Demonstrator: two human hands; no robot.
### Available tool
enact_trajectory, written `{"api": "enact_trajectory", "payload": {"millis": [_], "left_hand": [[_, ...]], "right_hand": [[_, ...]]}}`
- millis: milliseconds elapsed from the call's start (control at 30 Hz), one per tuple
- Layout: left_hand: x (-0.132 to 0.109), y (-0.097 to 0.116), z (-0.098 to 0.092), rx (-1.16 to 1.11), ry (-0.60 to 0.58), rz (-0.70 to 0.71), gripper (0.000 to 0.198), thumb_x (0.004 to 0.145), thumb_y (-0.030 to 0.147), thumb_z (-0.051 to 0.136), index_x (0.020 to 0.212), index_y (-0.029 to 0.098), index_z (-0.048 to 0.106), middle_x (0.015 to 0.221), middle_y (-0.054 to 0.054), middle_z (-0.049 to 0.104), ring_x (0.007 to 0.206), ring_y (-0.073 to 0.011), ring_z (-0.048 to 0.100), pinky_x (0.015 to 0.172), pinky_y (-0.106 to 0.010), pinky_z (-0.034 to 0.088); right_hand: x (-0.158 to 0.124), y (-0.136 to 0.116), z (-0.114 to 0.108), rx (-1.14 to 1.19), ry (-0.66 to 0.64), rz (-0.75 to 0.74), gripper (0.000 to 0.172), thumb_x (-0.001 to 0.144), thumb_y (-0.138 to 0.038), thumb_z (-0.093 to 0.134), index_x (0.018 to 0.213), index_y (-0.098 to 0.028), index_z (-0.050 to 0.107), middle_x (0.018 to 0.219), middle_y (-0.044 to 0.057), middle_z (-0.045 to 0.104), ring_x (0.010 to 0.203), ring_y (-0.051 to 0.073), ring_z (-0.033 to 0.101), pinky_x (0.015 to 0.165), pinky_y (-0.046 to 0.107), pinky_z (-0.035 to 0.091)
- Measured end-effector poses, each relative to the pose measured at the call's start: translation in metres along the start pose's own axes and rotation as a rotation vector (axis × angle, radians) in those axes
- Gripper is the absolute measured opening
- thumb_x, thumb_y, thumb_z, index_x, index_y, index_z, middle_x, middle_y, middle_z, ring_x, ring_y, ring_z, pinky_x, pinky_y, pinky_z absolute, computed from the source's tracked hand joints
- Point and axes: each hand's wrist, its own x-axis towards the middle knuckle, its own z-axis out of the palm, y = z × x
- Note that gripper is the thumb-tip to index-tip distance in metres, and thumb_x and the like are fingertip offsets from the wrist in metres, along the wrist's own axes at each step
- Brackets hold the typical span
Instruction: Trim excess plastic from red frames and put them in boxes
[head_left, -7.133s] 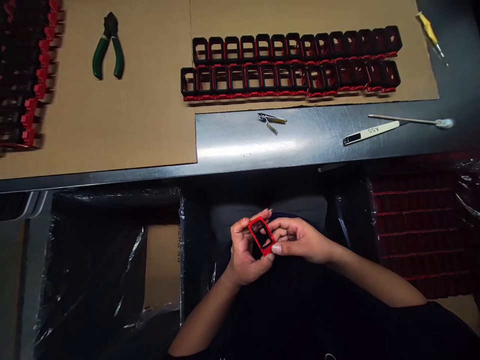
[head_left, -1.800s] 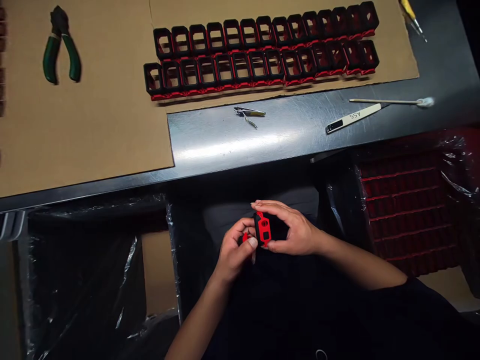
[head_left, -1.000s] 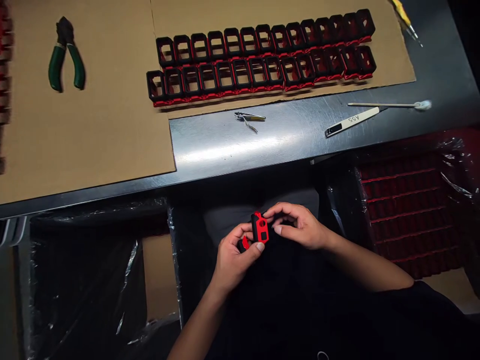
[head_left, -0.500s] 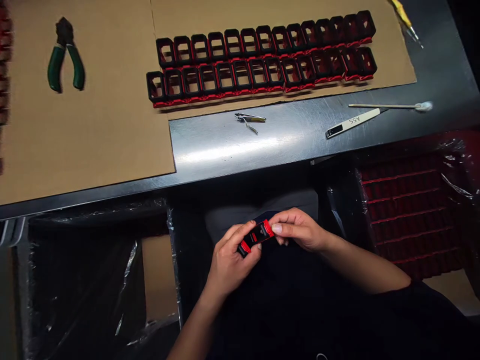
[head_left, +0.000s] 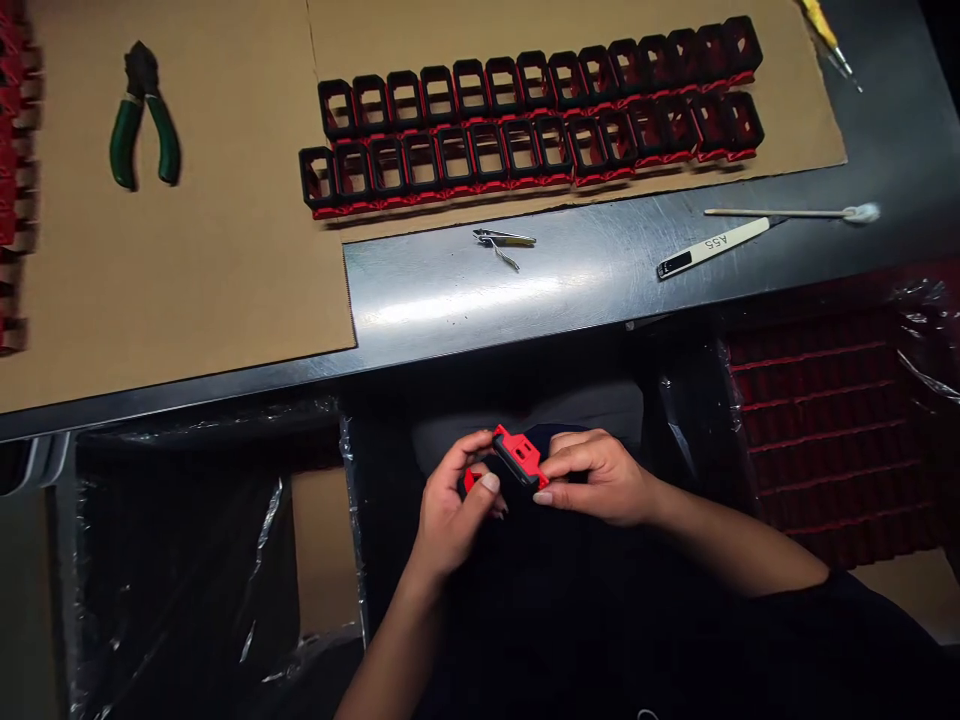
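A small red and black plastic frame part (head_left: 514, 460) is held over my lap, below the table's front edge. My left hand (head_left: 450, 515) grips its left end, thumb on top. My right hand (head_left: 596, 475) pinches its right end between thumb and fingers. Both hands are closed on the part. Two long rows of similar black and red frame parts (head_left: 525, 125) stand on the brown cardboard sheet (head_left: 187, 260) at the back of the table.
Green-handled pliers (head_left: 142, 115) lie at the back left. Small metal tweezers (head_left: 502, 240), a white strip marked A55 (head_left: 709, 248) and a swab stick (head_left: 787, 212) lie on the steel table (head_left: 465, 295). Plastic-lined boxes sit on both sides; the right box (head_left: 825, 430) holds stacked red parts.
The part has been turned in my hands, its red end now tilted up toward the right hand. My left thumb has shifted onto its top. The view has moved slightly.
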Motion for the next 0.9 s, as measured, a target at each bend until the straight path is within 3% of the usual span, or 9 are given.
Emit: {"api": "enact_trajectory", "payload": {"millis": [67,200,333,467,567,633,733,900], "left_hand": [[-0.001,-0.002,0.004,0.043,0.017,0.061,0.053,0.085,0.047,0.071,0.126,0.017,0.055,0.062,0.006,0.059,0.049,-0.0107,0.056,0.053,-0.024,0.05],[-0.004,-0.003,0.008,0.195,0.054,0.209,0.072,0.078,0.046,0.08,0.137,0.019,0.049,0.062,0.006,0.061,0.062,-0.0149,0.064,0.074,-0.032,0.057],[-0.007,-0.001,0.01,0.28,0.044,0.259,0.078,0.079,0.046,0.08,0.143,0.021,0.044,0.089,-0.005,0.074,0.078,-0.0208,0.074,0.08,-0.037,0.06],[-0.007,-0.003,0.012,0.298,0.041,0.311,0.077,0.079,0.042,0.08,0.144,0.024,0.043,0.121,-0.013,0.072,0.104,-0.027,0.074,0.088,-0.039,0.061],[-0.008,-0.005,0.014,0.294,0.03,0.329,0.077,0.081,0.038,0.08,0.146,0.025,0.042,0.125,-0.013,0.071,0.108,-0.0274,0.073,0.093,-0.04,0.06],[-0.009,-0.008,0.014,0.302,0.036,0.329,0.076,0.081,0.036,0.079,0.146,0.024,0.042,0.121,-0.012,0.072,0.104,-0.0269,0.075,0.088,-0.039,0.062],[-0.011,-0.01,0.014,0.306,0.035,0.324,0.074,0.083,0.035,0.077,0.146,0.022,0.041,0.111,-0.011,0.074,0.097,-0.0257,0.076,0.081,-0.037,0.063],[-0.011,-0.006,0.015,0.462,0.034,0.371,0.072,0.082,0.032,0.074,0.146,0.022,0.041,0.112,-0.01,0.071,0.092,-0.0223,0.074,0.083,-0.038,0.062]], "right_hand": [[0.001,0.003,0.001,-0.069,0.007,-0.084,0.008,0.087,-0.023,0.076,0.089,-0.016,0.078,0.066,0.002,0.065,0.059,0.011,0.057,0.059,0.024,0.048],[0.002,0.006,0.003,-0.161,0.008,-0.183,0.009,0.09,-0.023,0.072,0.088,-0.015,0.077,0.066,0.003,0.067,0.059,0.012,0.059,0.06,0.026,0.049],[0.003,0.006,0.003,-0.209,-0.016,-0.224,0.014,0.094,-0.024,0.066,0.087,-0.016,0.076,0.066,0.003,0.069,0.059,0.013,0.06,0.061,0.027,0.05],[0.004,0.006,0.004,-0.237,-0.02,-0.249,0.017,0.094,-0.022,0.064,0.082,-0.017,0.075,0.064,0.003,0.067,0.059,0.013,0.059,0.06,0.027,0.049],[0.004,0.007,0.005,-0.223,-0.019,-0.239,0.016,0.093,-0.02,0.064,0.081,-0.017,0.074,0.065,0.003,0.067,0.06,0.013,0.059,0.06,0.026,0.049],[0.004,0.007,0.005,-0.217,-0.032,-0.235,0.014,0.092,-0.019,0.064,0.083,-0.017,0.075,0.066,0.003,0.068,0.06,0.013,0.059,0.061,0.026,0.049],[0.003,0.005,0.001,-0.194,-0.077,-0.152,0.01,0.088,-0.016,0.066,0.09,-0.017,0.076,0.07,0.003,0.069,0.062,0.013,0.06,0.063,0.027,0.05],[0.002,-0.003,-0.01,0.032,-0.029,0.165,0.018,0.089,-0.02,0.063,0.103,-0.016,0.075,0.082,0.005,0.073,0.071,0.014,0.066,0.067,0.025,0.053]]}}
